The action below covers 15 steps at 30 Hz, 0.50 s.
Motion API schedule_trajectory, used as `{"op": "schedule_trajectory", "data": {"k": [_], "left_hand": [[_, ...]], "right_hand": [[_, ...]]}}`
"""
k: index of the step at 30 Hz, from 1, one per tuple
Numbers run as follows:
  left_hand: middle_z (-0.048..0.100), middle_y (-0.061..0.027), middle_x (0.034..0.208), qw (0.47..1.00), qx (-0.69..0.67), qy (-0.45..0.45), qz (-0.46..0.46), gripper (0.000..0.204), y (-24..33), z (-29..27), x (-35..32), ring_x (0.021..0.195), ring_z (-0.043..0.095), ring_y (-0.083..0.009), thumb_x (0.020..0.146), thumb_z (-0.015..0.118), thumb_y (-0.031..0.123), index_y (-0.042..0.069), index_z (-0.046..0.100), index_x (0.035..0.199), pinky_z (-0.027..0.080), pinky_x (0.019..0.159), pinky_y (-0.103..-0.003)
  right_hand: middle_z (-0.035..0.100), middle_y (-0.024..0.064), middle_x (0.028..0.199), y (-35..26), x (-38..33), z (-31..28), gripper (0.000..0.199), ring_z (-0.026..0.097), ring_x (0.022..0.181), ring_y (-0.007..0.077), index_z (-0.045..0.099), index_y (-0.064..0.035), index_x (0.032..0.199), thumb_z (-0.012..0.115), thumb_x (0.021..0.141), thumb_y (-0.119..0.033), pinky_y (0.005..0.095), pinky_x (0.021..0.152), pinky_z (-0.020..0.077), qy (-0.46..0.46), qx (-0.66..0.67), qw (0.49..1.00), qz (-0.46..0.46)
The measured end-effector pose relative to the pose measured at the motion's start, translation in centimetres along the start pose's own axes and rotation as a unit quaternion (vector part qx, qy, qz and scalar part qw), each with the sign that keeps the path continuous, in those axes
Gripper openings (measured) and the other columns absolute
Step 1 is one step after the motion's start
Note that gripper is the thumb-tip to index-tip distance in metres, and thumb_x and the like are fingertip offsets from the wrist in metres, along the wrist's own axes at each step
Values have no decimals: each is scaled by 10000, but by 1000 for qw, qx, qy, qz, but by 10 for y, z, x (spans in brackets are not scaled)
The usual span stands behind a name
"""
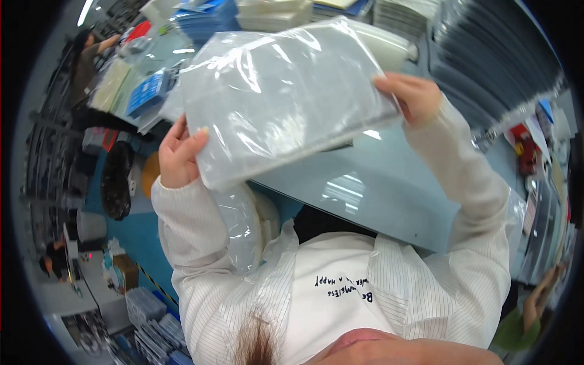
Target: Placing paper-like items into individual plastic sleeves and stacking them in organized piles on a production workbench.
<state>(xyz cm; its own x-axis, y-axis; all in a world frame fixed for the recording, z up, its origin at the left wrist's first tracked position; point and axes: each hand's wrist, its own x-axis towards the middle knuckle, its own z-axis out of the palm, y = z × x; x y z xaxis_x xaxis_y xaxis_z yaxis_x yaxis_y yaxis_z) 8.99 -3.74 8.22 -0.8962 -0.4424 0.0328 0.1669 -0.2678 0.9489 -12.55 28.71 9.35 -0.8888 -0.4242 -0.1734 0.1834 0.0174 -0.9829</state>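
A flat pack of translucent plastic sheets [280, 100] in shiny clear film is held up, tilted, above the table [389, 188]. My left hand [181, 153] is closed on its left edge, with the thumb on the upper face. At the opposite edge, my right hand [417, 96] pinches the right side, its thumb and fingers around the rim. Glare covers much of the film, so the contents cannot be made out clearly. The pack hides part of the tabletop behind it.
Blue stacks [210, 23], cream stacks [274, 14] and a whitish roll [386, 47] stand at the back. Dark sheets [486, 64] are piled at right. A plastic-lined bin [246, 222] is below my left arm. Other people [85, 67] are at far left and lower right.
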Motion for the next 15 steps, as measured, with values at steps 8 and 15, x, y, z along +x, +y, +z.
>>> {"op": "schedule_trajectory", "data": {"k": [8, 15], "left_hand": [[598, -214, 1244, 972, -60, -151, -168, 697, -107, 76, -6, 1105, 622, -259, 765, 666, -73, -94, 371, 1396, 496, 965, -361], [600, -208, 1235, 951, -11, -220, -217, 712, -150, 106, -6, 1099, 624, -253, 763, 698, -1, -92, 373, 1390, 501, 956, -347]], "right_hand": [[700, 140, 1042, 73, -161, -76, 347, 669, 920, 173, 642, 68, 1177, 713, 866, -68, 260, 852, 524, 219, 97, 969, 56], [684, 151, 1108, 109, -211, -99, 342, 651, 993, 202, 655, 33, 1185, 706, 871, -92, 300, 915, 503, 255, 51, 964, 50]]}}
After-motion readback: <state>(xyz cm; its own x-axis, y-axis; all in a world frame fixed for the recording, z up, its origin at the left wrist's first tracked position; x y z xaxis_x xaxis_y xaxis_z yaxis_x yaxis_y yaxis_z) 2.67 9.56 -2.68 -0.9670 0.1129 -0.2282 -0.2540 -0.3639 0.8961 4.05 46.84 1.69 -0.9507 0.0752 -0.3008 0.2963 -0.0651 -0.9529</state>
